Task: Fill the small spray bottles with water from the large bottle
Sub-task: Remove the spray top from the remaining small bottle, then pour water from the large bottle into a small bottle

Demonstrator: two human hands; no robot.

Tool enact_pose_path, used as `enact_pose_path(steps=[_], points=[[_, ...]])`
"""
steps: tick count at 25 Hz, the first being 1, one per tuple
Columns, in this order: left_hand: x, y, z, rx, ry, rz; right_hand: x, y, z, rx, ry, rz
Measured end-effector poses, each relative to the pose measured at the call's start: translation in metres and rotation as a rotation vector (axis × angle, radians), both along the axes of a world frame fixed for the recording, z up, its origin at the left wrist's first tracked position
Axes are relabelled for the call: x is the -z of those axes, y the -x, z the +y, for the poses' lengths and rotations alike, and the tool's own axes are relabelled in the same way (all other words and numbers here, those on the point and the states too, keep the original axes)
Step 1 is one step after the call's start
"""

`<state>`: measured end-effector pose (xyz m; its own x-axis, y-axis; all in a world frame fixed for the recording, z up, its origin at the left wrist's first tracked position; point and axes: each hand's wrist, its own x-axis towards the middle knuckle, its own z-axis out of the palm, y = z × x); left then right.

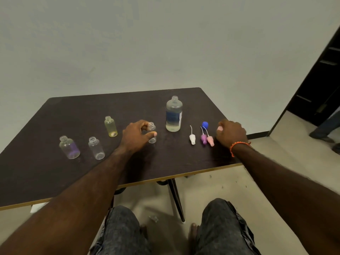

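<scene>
The large clear bottle, uncapped and about half full of water, stands at the back of the dark table. My left hand grips a small clear bottle standing just left of it. Further left stand a yellowish small bottle, a clear one and a purple-tinted one, all uncapped. A white spray head, a purple one and a pink one lie to the right, with a blue cap behind them. My right hand is closed on a small pink piece.
The table's front edge runs close to my knees, and its right corner lies just beyond my right wrist. A dark doorway and another person's feet are at the far right. A plain wall stands behind the table.
</scene>
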<state>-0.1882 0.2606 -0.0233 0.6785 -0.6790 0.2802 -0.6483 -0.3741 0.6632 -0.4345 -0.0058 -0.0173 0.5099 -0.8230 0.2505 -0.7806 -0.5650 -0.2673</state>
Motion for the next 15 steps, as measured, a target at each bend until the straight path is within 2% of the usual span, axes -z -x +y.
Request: enact_pose_path(steps=[8, 12, 15], points=[[0.005, 0.004, -0.005, 0.022, -0.01, 0.027, 0.004, 0.002, 0.006, -0.003, -0.09, 0.081], [-0.003, 0.006, -0.002, 0.01, -0.055, -0.041, -0.013, -0.004, 0.014, -0.031, -0.046, -0.152], [-0.007, -0.004, 0.005, -0.039, -0.107, -0.046, -0.03, -0.039, 0.028, -0.262, -0.017, -0.2]])
